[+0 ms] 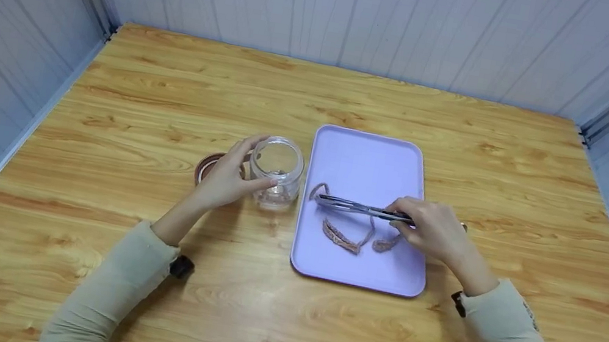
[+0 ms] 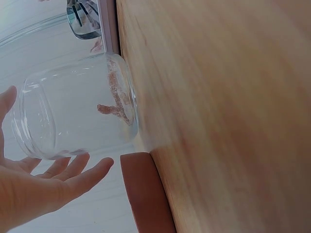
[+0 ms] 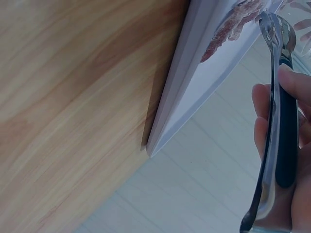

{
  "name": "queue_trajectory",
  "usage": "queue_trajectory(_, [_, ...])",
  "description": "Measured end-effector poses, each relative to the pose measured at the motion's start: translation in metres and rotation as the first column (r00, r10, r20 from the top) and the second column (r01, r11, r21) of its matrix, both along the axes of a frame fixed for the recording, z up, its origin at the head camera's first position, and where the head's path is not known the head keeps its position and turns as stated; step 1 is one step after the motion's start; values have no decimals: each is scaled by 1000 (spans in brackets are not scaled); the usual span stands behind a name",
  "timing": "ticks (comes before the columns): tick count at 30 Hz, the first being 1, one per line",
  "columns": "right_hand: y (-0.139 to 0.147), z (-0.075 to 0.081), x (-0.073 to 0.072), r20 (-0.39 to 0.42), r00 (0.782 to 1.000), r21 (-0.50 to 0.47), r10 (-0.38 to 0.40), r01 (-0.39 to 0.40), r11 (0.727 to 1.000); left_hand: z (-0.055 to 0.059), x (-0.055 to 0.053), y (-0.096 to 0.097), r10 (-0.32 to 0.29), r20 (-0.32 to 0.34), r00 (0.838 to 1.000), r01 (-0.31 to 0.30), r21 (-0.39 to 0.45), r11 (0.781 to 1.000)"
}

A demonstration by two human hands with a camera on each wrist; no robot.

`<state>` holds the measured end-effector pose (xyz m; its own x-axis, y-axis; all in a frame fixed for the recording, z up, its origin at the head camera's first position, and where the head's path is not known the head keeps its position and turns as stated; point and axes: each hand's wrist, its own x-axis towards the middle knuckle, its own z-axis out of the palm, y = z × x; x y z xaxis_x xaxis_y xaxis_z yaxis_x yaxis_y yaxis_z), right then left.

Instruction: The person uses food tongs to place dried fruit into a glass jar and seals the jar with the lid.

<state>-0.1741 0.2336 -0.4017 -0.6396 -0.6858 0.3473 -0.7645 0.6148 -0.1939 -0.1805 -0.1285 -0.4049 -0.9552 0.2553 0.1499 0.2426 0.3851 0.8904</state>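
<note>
My left hand (image 1: 229, 180) holds a clear glass jar (image 1: 276, 191), thumb near its rim and fingers around its side. The jar stands upright beside the tray, and a brown dried strip (image 2: 116, 99) lies at its bottom. With my right hand (image 1: 434, 227) I grip metal tongs (image 1: 357, 207) with dark handle grips (image 3: 286, 131). Their tips are over the left part of a lilac tray (image 1: 368, 160), right at a thin curled strip (image 1: 319, 188). More brown, wrinkled strips (image 1: 340, 237) lie on the tray below the tongs.
A reddish-brown lid (image 1: 206, 167) lies on the table left of the jar, partly behind my left hand. The wooden table (image 1: 278, 327) is bounded by panelled walls (image 1: 349, 11) at the back and both sides.
</note>
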Motion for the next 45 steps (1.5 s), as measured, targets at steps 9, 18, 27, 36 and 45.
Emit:
queue_trajectory(9, [3,-3,1,62,998,-39,-18,21,999,0,1,0,-13,16,1000,13,7,1000])
queue_trajectory(18, [11,0,-2,111,993,-90,-35,45,995,0,0,-1,-5,20,1000,5,-4,1000])
queue_trajectory(27, [21,10,-1,148,988,-129,-49,69,989,0,0,-1,-8,20,1000,9,-12,1000])
queue_trajectory(36, [30,26,-2,171,983,-177,-68,99,979,1,1,0,-5,18,1000,5,-9,1000])
queue_trajectory(45, [34,43,-3,166,982,-214,-93,128,968,1,1,-1,-9,0,1000,9,-23,1000])
